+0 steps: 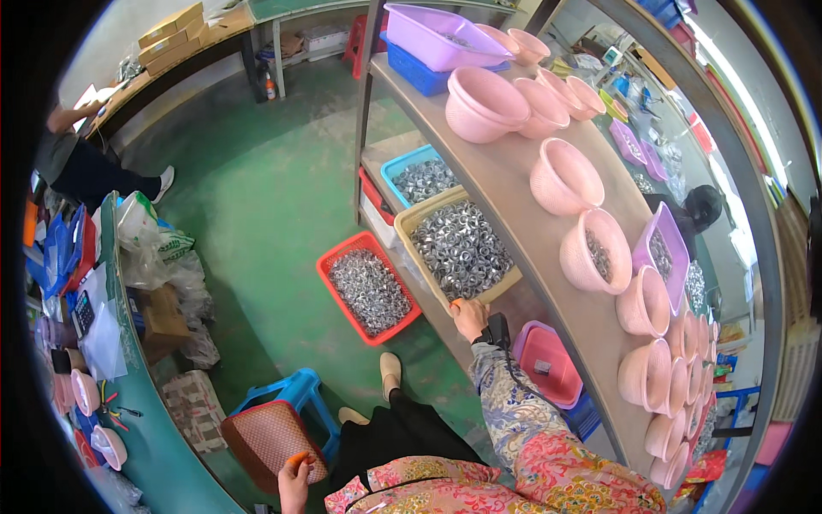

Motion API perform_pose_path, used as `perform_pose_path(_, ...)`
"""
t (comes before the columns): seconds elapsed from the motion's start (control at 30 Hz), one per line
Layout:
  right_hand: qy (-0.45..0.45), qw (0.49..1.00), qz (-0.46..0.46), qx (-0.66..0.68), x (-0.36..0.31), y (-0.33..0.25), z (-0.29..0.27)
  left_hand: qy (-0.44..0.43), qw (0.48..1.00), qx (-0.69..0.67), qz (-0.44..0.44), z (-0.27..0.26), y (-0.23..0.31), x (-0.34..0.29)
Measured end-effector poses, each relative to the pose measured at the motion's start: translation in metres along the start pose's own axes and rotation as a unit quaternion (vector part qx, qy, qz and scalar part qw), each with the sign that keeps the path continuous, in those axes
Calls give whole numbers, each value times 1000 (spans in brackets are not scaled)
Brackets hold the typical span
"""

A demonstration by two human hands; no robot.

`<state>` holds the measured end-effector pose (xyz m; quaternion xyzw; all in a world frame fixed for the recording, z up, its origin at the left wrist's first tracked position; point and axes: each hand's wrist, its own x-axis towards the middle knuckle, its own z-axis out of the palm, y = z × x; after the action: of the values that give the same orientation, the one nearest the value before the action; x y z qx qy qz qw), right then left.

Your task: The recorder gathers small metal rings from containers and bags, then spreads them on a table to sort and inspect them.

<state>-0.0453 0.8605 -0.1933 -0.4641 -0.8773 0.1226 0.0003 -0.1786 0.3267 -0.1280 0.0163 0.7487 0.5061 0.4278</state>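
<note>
On top of the long brown-topped metal shelf (pixel 507 187) stand at least twelve round pink plastic baskets (pixel 558 190), overlaps hiding the exact number, two purple rectangular plastic trays (pixel 419 34) and one blue rectangular plastic tray (pixel 419 75). Below that top are one light-blue rectangular plastic tray (pixel 387 174), one beige rectangular plastic tray (pixel 498 285) and at least one pink rectangular plastic basin (pixel 561 354). Left of the shelf are one red rectangular plastic basket (pixel 396 329), one blue plastic stool (pixel 293 388) and two beige slip-on shoes (pixel 390 368). The small silver metal rings (pixel 462 248) are too many to count.

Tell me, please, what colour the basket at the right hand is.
The basket is beige, seen best in the head view.
</note>
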Motion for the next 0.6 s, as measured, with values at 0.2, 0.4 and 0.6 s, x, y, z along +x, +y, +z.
perform_pose_path(0.2,-83,948,305,34,23,-62,23,177,983,-38,-34,-3,-31,-39)
perform_pose_path(0.4,-148,986,-35,-73,32,22,45,493,825,-259,-99,-28,-150,-139)
perform_pose_path(0.6,-114,954,-226,-163,61,14,35,749,526,-387,-111,-25,-241,-271)
